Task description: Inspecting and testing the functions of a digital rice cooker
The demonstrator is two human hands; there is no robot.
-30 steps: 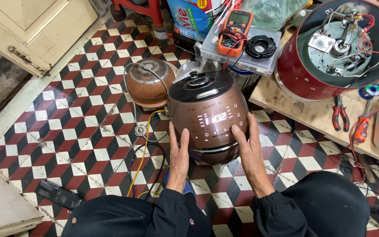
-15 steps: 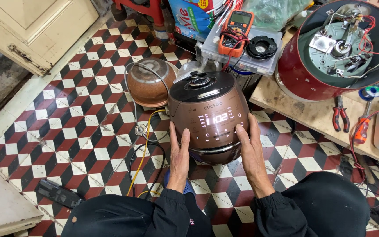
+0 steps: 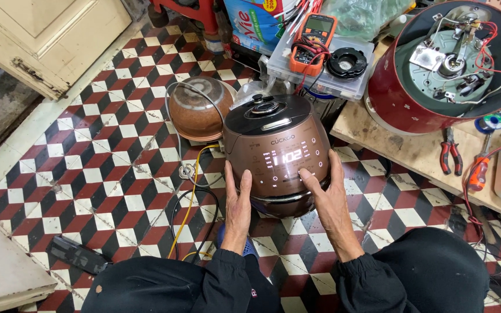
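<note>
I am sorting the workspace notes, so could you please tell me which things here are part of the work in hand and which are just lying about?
In hand:
- brown rice cooker, display lit
- left hand on its side
- right hand, a finger on its front panel

Lying about:
- copper inner pot
- orange multimeter
- opened red cooker base
- red pliers
- yellow cable

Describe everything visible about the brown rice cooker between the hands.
The brown rice cooker is a rounded, glossy metallic-brown appliance with a black lid top carrying a round steam valve and a silver latch bar. Its sloping front panel is lit with white digits and icons. It stands upright on the checkered tile floor. The left hand rests against its lower left side; the right hand touches the panel.
</note>
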